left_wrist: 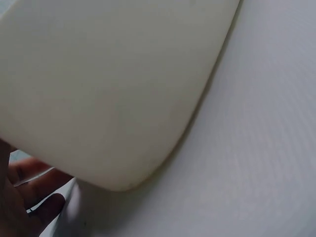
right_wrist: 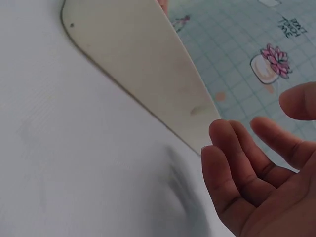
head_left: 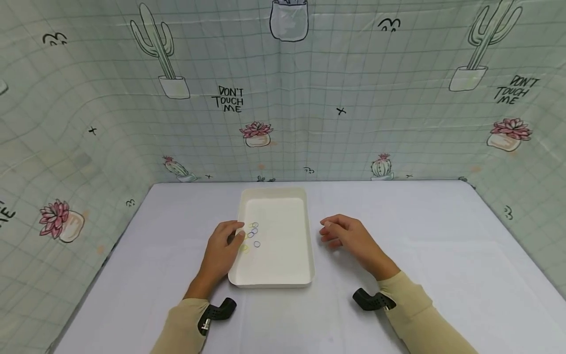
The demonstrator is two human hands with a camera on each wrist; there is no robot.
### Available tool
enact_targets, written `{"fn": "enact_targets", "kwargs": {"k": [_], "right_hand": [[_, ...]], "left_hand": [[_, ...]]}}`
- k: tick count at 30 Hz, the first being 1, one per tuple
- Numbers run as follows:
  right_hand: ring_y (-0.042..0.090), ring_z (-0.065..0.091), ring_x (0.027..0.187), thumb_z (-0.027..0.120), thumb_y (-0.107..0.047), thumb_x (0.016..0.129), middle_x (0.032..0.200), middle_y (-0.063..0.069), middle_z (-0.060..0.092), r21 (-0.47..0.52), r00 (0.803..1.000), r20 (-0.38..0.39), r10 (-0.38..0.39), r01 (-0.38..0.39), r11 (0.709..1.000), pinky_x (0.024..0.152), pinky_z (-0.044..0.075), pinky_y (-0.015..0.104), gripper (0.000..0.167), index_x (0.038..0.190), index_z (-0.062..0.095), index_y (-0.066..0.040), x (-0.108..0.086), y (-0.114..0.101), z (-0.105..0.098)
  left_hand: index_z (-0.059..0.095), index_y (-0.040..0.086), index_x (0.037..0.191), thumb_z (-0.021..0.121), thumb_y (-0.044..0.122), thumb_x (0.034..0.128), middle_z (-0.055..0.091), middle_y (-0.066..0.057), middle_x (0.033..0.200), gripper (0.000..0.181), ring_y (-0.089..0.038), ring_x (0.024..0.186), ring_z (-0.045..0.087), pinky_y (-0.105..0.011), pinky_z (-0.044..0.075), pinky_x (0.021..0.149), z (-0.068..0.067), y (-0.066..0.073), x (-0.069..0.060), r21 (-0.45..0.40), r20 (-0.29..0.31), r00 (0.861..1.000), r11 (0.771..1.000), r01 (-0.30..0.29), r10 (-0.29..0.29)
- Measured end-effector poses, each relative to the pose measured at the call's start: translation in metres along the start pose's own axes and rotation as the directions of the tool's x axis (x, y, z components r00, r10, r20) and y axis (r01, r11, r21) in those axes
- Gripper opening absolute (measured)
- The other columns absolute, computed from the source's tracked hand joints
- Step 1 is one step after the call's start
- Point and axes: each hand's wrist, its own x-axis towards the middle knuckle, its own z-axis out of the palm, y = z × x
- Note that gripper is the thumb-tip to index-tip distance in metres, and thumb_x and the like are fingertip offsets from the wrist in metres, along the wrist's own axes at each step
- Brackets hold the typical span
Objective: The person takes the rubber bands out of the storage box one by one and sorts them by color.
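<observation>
A shallow cream-white tray (head_left: 283, 265) sits on the table, with several small thin rings (head_left: 257, 244), blue and yellow, near its left side. My left hand (head_left: 224, 247) rests at the tray's left edge, its thumb and forefinger tips over the rim. In the left wrist view its other fingers (left_wrist: 47, 190) lie beside the outer wall of the tray, loosely bent. To the right of the tray, apart from it, hovers my right hand (head_left: 351, 238). Its fingers (right_wrist: 227, 148) are relaxed and loosely bent in the right wrist view, with nothing between them and the thumb.
A white cloth (head_left: 415, 221) covers the table. Behind it and at both sides hangs a grid-patterned curtain (head_left: 305, 98) printed with cacti and lettering. Each wrist carries a black camera mount, one on the left (head_left: 221, 310) and one on the right (head_left: 371, 300).
</observation>
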Motion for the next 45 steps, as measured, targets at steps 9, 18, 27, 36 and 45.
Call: {"fn": "enact_targets", "kwargs": {"k": [9, 18, 27, 36, 45], "right_hand": [[0.028, 0.067, 0.098, 0.056, -0.028, 0.103, 0.110, 0.019, 0.067, 0.039, 0.999, -0.020, -0.027, 0.028, 0.999, 0.085, 0.055, 0.039, 0.040, 0.125, 0.060, 0.006, 0.003, -0.009, -0.001], [0.028, 0.067, 0.098, 0.056, -0.026, 0.103, 0.110, 0.020, 0.066, 0.115, 1.000, 0.023, -0.006, 0.003, 0.993, 0.084, 0.055, 0.038, 0.043, 0.128, 0.057, 0.009, 0.014, -0.023, -0.003], [0.027, 0.067, 0.097, 0.058, -0.027, 0.101, 0.108, 0.018, 0.066, 0.113, 0.996, 0.083, 0.018, -0.027, 0.993, 0.085, 0.055, 0.037, 0.043, 0.126, 0.058, 0.008, 0.023, -0.030, 0.004], [0.025, 0.068, 0.093, 0.060, -0.025, 0.098, 0.104, 0.016, 0.069, 0.048, 0.994, 0.088, 0.061, -0.065, 0.997, 0.084, 0.054, 0.035, 0.037, 0.121, 0.063, 0.004, 0.045, -0.046, 0.022], [0.024, 0.069, 0.093, 0.061, -0.028, 0.097, 0.102, 0.011, 0.071, -0.051, 0.975, 0.209, 0.079, -0.070, 0.996, 0.086, 0.053, 0.035, 0.039, 0.121, 0.066, 0.002, 0.076, -0.062, 0.057]], "left_hand": [[0.063, 0.009, 0.133, 0.058, 0.023, 0.1015, 0.053, -0.010, 0.139, 0.035, -0.025, 0.134, 0.047, -0.044, 0.037, 0.110, 0.012, 0.002, 0.000, -0.003, 0.037, 0.999, 1.000, 0.003, -0.003], [0.063, 0.011, 0.133, 0.057, 0.024, 0.1012, 0.055, -0.010, 0.136, 0.035, -0.027, 0.130, 0.050, -0.047, 0.037, 0.109, 0.020, 0.009, 0.006, 0.016, 0.044, 0.999, 1.000, -0.015, 0.014], [0.063, 0.011, 0.132, 0.057, 0.024, 0.1009, 0.055, -0.011, 0.136, 0.034, -0.028, 0.130, 0.050, -0.048, 0.036, 0.109, 0.026, 0.009, 0.006, 0.025, 0.054, 0.999, 1.000, -0.006, 0.005], [0.064, 0.011, 0.131, 0.056, 0.022, 0.1018, 0.057, -0.012, 0.133, 0.032, -0.027, 0.126, 0.052, -0.047, 0.039, 0.107, 0.026, 0.008, 0.008, -0.001, 0.026, 1.000, 1.000, -0.003, 0.003], [0.064, 0.012, 0.131, 0.052, 0.019, 0.1021, 0.057, -0.010, 0.129, 0.032, -0.028, 0.120, 0.053, -0.047, 0.040, 0.103, 0.008, -0.001, 0.002, -0.013, -0.035, 0.995, 0.996, 0.088, -0.089]]}}
